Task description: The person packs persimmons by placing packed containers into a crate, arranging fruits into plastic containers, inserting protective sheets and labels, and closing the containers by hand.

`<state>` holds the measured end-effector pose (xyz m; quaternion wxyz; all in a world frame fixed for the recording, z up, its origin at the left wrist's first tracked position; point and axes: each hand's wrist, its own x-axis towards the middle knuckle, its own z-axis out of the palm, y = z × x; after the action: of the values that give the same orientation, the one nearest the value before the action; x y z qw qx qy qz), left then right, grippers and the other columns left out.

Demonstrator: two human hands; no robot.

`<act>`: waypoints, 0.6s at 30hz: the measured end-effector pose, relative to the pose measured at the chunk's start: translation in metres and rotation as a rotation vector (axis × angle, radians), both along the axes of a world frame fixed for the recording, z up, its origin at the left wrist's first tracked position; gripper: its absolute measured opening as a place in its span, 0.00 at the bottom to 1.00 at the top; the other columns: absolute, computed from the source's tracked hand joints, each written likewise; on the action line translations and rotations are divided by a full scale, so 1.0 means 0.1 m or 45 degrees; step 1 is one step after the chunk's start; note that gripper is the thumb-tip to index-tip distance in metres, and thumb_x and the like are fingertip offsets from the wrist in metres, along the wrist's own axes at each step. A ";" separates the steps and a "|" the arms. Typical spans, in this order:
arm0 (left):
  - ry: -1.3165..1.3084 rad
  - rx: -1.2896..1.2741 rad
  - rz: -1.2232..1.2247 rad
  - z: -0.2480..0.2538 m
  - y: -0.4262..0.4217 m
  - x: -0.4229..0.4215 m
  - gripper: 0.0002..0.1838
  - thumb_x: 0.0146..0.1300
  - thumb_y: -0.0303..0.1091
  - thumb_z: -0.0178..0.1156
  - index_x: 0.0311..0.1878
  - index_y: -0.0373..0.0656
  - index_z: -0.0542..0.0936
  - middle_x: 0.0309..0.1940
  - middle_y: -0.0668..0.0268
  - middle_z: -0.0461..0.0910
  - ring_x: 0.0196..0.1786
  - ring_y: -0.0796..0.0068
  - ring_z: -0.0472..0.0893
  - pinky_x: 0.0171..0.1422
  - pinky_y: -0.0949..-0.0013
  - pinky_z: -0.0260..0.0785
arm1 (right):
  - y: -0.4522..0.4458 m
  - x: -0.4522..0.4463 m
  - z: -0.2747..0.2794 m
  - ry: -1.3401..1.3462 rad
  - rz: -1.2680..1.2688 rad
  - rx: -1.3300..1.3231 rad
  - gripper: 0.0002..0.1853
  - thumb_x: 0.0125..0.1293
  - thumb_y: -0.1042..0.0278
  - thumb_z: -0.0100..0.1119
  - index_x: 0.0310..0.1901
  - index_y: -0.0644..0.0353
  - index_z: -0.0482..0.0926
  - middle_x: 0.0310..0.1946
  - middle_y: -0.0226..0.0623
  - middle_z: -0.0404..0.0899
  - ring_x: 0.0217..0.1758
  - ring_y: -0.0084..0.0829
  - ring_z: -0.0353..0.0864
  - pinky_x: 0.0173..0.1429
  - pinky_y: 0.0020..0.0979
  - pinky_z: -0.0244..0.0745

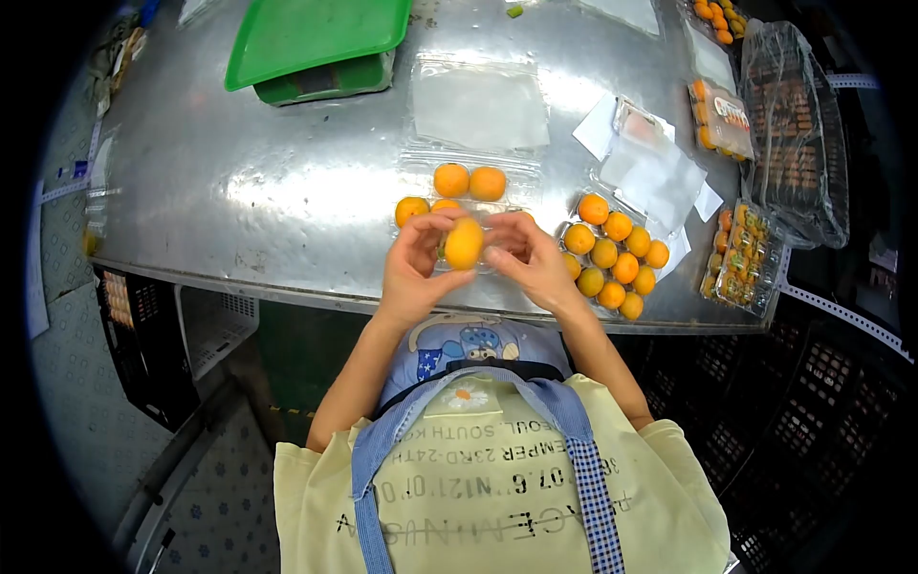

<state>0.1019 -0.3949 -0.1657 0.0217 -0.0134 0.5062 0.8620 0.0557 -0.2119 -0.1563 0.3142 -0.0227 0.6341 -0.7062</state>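
Observation:
My left hand [413, 263] curls its thumb and fingers round an orange [464, 243] held above the table's near edge. My right hand [532, 266] is beside the orange's right side, its thumb and fingers curved and apart. Just behind my hands is a clear plastic clamshell box [524, 172] with its lid folded back. Several oranges [451, 181] sit in it, one of them partly covered by my left fingers. To the right of my right hand, a cluster of loose oranges [603, 253] lies on the table, some yellower or greener than others.
A green tray lid [316, 38] rests on a container at the back left. Clear lids and white papers [660, 172] lie at the right. Filled fruit boxes [721, 120] and a plastic-wrapped stack [796, 124] stand along the metal table's [239, 210] right edge. Dark crates [803, 402] are below.

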 end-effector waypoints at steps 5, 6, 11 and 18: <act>0.161 -0.415 -0.001 -0.11 0.03 0.01 0.30 0.47 0.15 0.67 0.54 0.42 0.68 0.62 0.57 0.67 0.68 0.61 0.66 0.71 0.60 0.58 | -0.15 0.01 0.01 -0.306 0.041 -0.105 0.29 0.57 0.63 0.70 0.55 0.69 0.70 0.44 0.40 0.78 0.41 0.25 0.79 0.42 0.24 0.75; 0.159 -0.431 -0.023 -0.07 0.02 0.00 0.31 0.48 0.17 0.67 0.56 0.42 0.68 0.62 0.57 0.66 0.68 0.62 0.65 0.72 0.60 0.57 | -0.16 0.03 -0.01 -0.117 0.015 -0.035 0.29 0.56 0.63 0.71 0.56 0.68 0.71 0.44 0.40 0.78 0.42 0.25 0.79 0.42 0.24 0.75; -0.154 0.028 -0.122 0.01 -0.07 0.01 0.32 0.54 0.28 0.65 0.63 0.40 0.65 0.64 0.58 0.64 0.70 0.65 0.62 0.73 0.59 0.53 | -0.16 0.01 0.06 0.647 -0.050 0.303 0.31 0.50 0.68 0.72 0.57 0.63 0.72 0.46 0.40 0.78 0.44 0.30 0.79 0.40 0.25 0.77; -0.355 -0.093 -0.175 -0.11 -0.05 -0.01 0.29 0.59 0.26 0.62 0.64 0.39 0.66 0.60 0.61 0.68 0.58 0.71 0.74 0.62 0.68 0.65 | -0.11 -0.03 0.07 0.889 0.045 0.457 0.31 0.46 0.72 0.73 0.56 0.59 0.74 0.51 0.40 0.74 0.45 0.34 0.78 0.37 0.27 0.78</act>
<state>0.1008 -0.3997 -0.1766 0.1502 -0.0991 0.5289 0.8293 0.0526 -0.2226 -0.1490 0.0908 -0.2172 0.8158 -0.5283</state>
